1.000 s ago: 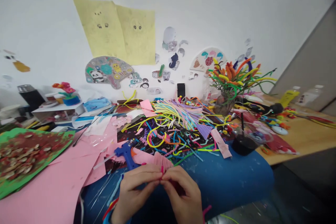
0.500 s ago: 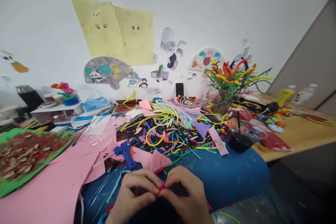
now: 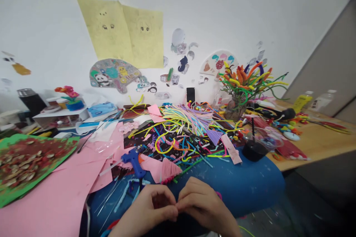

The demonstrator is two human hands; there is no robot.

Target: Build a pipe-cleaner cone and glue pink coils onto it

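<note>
Low in the middle of the view, my left hand (image 3: 151, 207) and my right hand (image 3: 204, 203) meet at the fingertips. Both are closed in a pinch. The fingers hide most of a pink pipe cleaner (image 3: 219, 195); a bit of it shows past the far side of my right hand. Just beyond my hands lies a cone wrapped in pink (image 3: 170, 170), on pink paper. A blue glue gun (image 3: 135, 161) lies beyond my left hand, with light blue pipe cleaner pieces (image 3: 122, 194) nearer on the blue mat (image 3: 236, 181).
A heap of coloured pipe cleaners (image 3: 186, 118) spreads across the table's middle. To the right stand a cup of dark drink (image 3: 253, 151) with a straw and a vase (image 3: 235, 109) of pipe-cleaner flowers. Pink sheets (image 3: 55, 192) and a green sheet (image 3: 69, 142) with brown scraps lie left.
The pink piece between my fingertips is now covered by my fingers. My right hand has turned inward, and the pink bit beside it shows higher up.
</note>
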